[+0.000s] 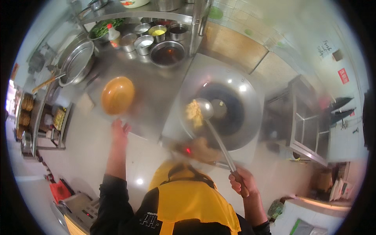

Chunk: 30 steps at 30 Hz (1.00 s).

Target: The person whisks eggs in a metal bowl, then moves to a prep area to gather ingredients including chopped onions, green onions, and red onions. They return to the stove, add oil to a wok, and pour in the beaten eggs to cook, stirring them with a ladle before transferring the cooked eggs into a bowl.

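My right hand (245,180) grips the wooden handle of a long metal ladle (218,138). The ladle's bowl is inside a large steel wok (252,117), by its left wall. Right beside it lies a clump of cooked yellow food (194,113), possibly egg. A small bit of food (221,103) sits near the wok's middle. My left hand (119,129) is at the near rim of an orange bowl (118,95) on the steel counter. Whether its fingers grip that rim or only reach to it is blurred.
Steel pots of seasonings (144,44), a pan of dark liquid (167,54) and a red-capped bottle (114,36) stand at the counter's back. A large steel basin (77,63) is at the left. A metal shelf (138,16) overhangs the back. A steel stand (308,126) is right of the wok.
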Tool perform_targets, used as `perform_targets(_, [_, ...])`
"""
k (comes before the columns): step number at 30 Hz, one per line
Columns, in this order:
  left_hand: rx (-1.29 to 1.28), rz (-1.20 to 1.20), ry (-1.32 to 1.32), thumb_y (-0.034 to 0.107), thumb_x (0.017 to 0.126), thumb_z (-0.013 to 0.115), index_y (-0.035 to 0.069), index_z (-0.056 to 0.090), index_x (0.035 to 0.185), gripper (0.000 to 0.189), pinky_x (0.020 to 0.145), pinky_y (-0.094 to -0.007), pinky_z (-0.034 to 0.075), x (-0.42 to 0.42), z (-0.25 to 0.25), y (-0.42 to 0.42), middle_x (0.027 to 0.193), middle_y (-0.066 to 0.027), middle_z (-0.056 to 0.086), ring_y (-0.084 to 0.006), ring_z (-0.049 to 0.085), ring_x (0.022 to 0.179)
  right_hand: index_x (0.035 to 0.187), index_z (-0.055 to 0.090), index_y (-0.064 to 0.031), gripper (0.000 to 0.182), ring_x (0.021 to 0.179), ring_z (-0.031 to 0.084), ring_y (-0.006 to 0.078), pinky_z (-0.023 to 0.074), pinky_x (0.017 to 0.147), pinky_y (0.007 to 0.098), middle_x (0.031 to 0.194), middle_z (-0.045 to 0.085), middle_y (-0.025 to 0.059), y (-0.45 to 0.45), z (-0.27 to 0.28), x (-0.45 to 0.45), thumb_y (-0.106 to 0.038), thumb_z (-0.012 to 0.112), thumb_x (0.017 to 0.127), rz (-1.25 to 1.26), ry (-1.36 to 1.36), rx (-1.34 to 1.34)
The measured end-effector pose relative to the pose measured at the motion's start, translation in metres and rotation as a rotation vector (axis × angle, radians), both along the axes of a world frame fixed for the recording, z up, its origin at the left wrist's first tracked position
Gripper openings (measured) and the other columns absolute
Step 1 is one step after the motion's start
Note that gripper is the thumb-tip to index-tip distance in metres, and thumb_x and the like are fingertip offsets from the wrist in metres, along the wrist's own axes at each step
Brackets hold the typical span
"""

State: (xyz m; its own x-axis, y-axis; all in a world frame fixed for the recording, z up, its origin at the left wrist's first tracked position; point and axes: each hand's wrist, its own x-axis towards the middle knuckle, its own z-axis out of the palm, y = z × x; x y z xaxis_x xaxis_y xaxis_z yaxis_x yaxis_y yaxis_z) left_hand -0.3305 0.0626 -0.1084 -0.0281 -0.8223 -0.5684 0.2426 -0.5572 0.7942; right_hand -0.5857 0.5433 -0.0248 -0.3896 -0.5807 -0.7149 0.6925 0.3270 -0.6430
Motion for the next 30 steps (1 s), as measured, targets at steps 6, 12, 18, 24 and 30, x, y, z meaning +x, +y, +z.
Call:
perform_targets(6, [0.047,0.010,0.234,0.015,0.088,0.052,-0.001,0.041,0.124,0.041,0.079,-0.0429,0.058,-0.001,-0.039,-0.071,0.124,-0.0169,0.047,-0.0353,0.057,0.097,0.121,0.045,-0.0080,0.032,0.041,0.040,0.0094,0.0343,0.034,0.0206,0.070,0.048,0.0062,-0.026,-0.005,0.043,-0.029,0.040,0.097,-0.418,-0.166,-0.097])
perform_targets(12, [0.044,0.013,0.267,0.000,0.080,0.046,-0.002,0.042,0.122,0.043,0.079,-0.0463,0.058,0.004,-0.047,-0.087,0.115,-0.0175,0.052,-0.0390,0.057,0.098,0.123,0.044,-0.0039,0.034,0.039,0.038,0.0078,0.0323,0.031,0.0201,0.067,0.047,0.0054,-0.047,0.024,0.067,-0.027,0.039,0.098,-0.588,-0.315,-0.236])
perform_targets(18, [-0.030,-0.226,0.241,-0.002,0.067,0.048,0.008,0.038,0.130,0.065,0.072,-0.0459,0.060,-0.003,0.010,-0.014,0.117,-0.0173,0.052,-0.0367,0.062,0.093,0.132,0.038,-0.0016,0.042,0.037,0.037,0.0089,0.0314,0.029,0.0214,0.069,0.050,0.0085,-0.069,0.100,0.074,-0.025,0.039,0.098,-0.306,0.105,-0.161])
perform_targets(24, [-0.016,-0.322,0.370,-0.001,0.071,0.046,0.007,0.037,0.130,0.061,0.063,-0.0411,0.061,-0.036,0.057,0.033,0.110,-0.0172,0.057,-0.0319,0.066,0.084,0.134,0.041,0.0010,0.042,0.039,0.043,0.0160,0.0411,0.040,0.0259,0.066,0.054,0.0112,-0.093,0.158,0.084,-0.011,0.042,0.094,-0.185,0.125,-0.209])
perform_targets(30, [0.024,-0.376,0.361,-0.002,0.074,0.044,0.008,0.033,0.129,0.057,0.061,-0.0402,0.061,-0.062,0.064,0.047,0.108,-0.0166,0.059,-0.0289,0.068,0.075,0.137,0.044,-0.0073,0.053,0.049,0.056,0.0205,0.0444,0.047,0.0302,0.068,0.060,0.0089,-0.103,0.113,0.096,-0.007,0.058,0.085,0.472,0.852,0.158])
